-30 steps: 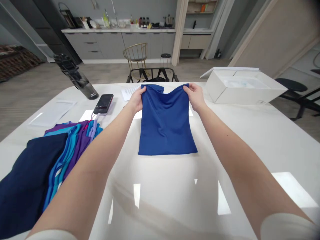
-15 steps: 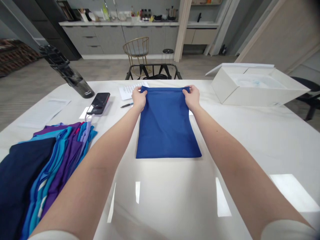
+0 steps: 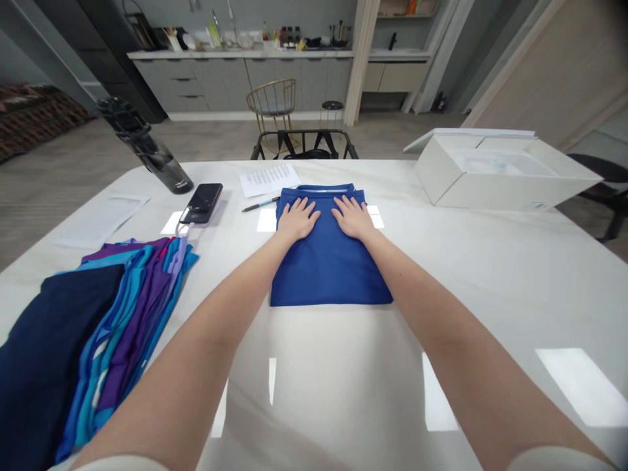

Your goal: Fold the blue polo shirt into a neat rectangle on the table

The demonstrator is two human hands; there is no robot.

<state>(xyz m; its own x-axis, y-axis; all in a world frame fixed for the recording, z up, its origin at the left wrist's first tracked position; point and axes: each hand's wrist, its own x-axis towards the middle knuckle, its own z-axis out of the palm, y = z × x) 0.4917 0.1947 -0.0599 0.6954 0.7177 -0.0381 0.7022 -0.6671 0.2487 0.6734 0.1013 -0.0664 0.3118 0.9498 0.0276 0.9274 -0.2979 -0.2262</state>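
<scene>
A blue folded garment (image 3: pixel 328 275) lies on the white table in front of me, its waistband-like edge on the far side. My left hand (image 3: pixel 298 221) rests flat on its upper left part with the fingers spread. On the upper right part lies my right hand (image 3: pixel 354 217), also flat, fingers apart. Neither hand grips the cloth. Beyond my fingertips, a narrow loop of the fabric's far edge stands slightly open. A pile of folded clothes (image 3: pixel 63 333) in navy, blue, teal and purple sits at the left, beside my left forearm.
On the white table (image 3: pixel 500 281) are a pen (image 3: pixel 261 204), a printed sheet (image 3: pixel 269 179), a phone (image 3: pixel 202 203), a dark bottle (image 3: pixel 152 154) and another paper (image 3: pixel 101 219). An open white box (image 3: pixel 505 190) stands at the back right. A black-framed chair (image 3: pixel 304 140) is behind the far edge.
Both hands have let go of the garment's far corners and now lie flat on it. The far edge has come down nearer to me, and the cloth looks shorter. My view has shifted slightly.
</scene>
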